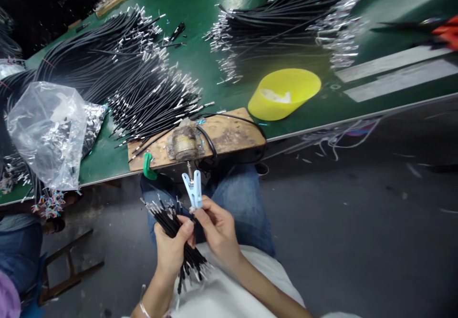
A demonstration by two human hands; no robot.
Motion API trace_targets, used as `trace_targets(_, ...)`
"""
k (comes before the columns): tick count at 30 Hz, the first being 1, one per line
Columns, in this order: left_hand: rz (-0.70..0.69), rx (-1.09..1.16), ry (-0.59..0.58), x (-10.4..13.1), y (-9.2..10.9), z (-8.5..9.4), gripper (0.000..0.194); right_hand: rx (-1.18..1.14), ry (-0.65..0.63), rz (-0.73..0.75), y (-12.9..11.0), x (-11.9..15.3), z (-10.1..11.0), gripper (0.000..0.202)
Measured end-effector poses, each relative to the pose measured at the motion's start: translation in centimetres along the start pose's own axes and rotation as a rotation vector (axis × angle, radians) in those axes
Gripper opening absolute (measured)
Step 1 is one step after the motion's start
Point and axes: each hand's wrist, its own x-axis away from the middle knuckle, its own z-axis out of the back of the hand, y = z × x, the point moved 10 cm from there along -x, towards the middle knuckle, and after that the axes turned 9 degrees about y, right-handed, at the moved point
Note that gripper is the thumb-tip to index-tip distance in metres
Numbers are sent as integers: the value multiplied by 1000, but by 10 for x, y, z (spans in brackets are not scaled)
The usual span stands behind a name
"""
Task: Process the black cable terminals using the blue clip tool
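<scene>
A bundle of short black cables (193, 256) with stripped, silvery ends is wrapped in my left hand (171, 249), above my lap. My right hand (220, 230) is closed in a pinch at the lower end of a light-blue clothespin (193, 190). A small pale tip shows by those fingertips; whether they grip a cable end or the clip itself is hidden. The clothespin sits on the thin shaft of a small grimy motor (185, 141). That motor is fixed to a wooden board (234, 129) at the table edge.
Large piles of black cables (143, 89) lie on the green table (200, 46), with another bundle (286, 15) farther back. A clear plastic bag (46, 132) stands left, a yellow tub (282, 94) right. Orange-handled scissors (445, 34) lie far right. Another person's leg (19, 241) shows at left.
</scene>
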Motion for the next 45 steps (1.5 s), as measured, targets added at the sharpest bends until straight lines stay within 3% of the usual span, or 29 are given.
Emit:
trace_targets(3, 43, 57, -38, -1, 1, -7, 45, -283, -165, -368, 31, 7, -18, 30)
trace_targets(5, 77, 74, -50, -1, 4, -9, 45, -344, -179, -431, 33, 6, -18, 33)
trace_targets(11, 156, 86, -144, 3, 13, -16, 32, -81, -203, -30, -14, -18, -1, 23)
trace_targets(15, 77, 42, -131, 3, 13, -14, 33, -104, -245, -158, -4, -14, -6, 33)
trace_targets(17, 45, 35, -103, 2, 10, -12, 38, -85, -229, -155, -1, -10, -7, 35)
trace_targets(19, 29, 37, -75, 1, 9, -11, 41, 29, -110, 28, -13, -10, 2, 29)
trace_targets(22, 10, 9, -64, -1, 11, -11, 38, 231, 89, 442, -50, -1, 16, 18)
trace_targets(24, -5, -16, -71, -1, 15, -12, 36, 259, 78, 534, -58, 1, 16, 17)
trace_targets(26, -26, -37, -75, -2, 20, -11, 35, 172, -51, 370, -46, -9, 10, 20)
trace_targets(29, -81, -54, -44, -3, 29, -7, 30, -61, -335, -129, -8, -16, -9, 36)
trace_targets(31, -119, -57, -11, -4, 35, -4, 26, -141, -455, -361, 6, -11, -17, 42)
trace_targets(33, -134, -55, 8, -5, 39, -2, 25, -134, -429, -387, 6, -16, -12, 41)
trace_targets(36, -128, -54, 5, -5, 40, -2, 25, -117, -345, -225, -12, -28, -2, 41)
trace_targets(40, -100, -46, -37, -4, 35, -6, 31, -5, -367, -25, -29, -24, -4, 34)
trace_targets(43, -82, -43, -66, -3, 32, -9, 36, -50, -404, -165, -15, -17, -10, 38)
trace_targets(45, -103, -45, -60, -4, 35, -9, 35, -173, -529, -322, -5, -10, -20, 43)
